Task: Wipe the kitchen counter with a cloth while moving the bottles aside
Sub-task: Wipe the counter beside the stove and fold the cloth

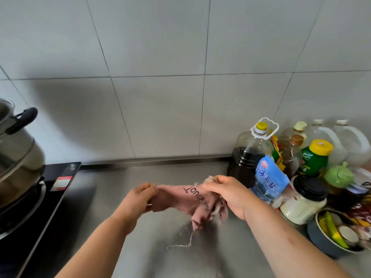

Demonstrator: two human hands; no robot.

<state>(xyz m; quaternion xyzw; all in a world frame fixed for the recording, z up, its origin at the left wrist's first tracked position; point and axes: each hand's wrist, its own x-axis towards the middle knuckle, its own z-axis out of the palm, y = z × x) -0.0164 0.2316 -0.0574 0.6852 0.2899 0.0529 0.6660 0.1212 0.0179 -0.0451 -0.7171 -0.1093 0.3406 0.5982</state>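
Steel pot (18,157) on black hob (56,170)

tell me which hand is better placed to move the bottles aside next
Probably the right hand: the bottles crowd the right end of the counter, just beyond it. The left hand, pinching the pink cloth too, sits farther off, nearer the stove.

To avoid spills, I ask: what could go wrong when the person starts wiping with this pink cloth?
1. The right hand holds the pink cloth close beside the blue salt bag and the dark bottle; a wide sweep could tip them.
2. Loose threads hang from the cloth toward the counter; they may snag on a bottle or leave lint.
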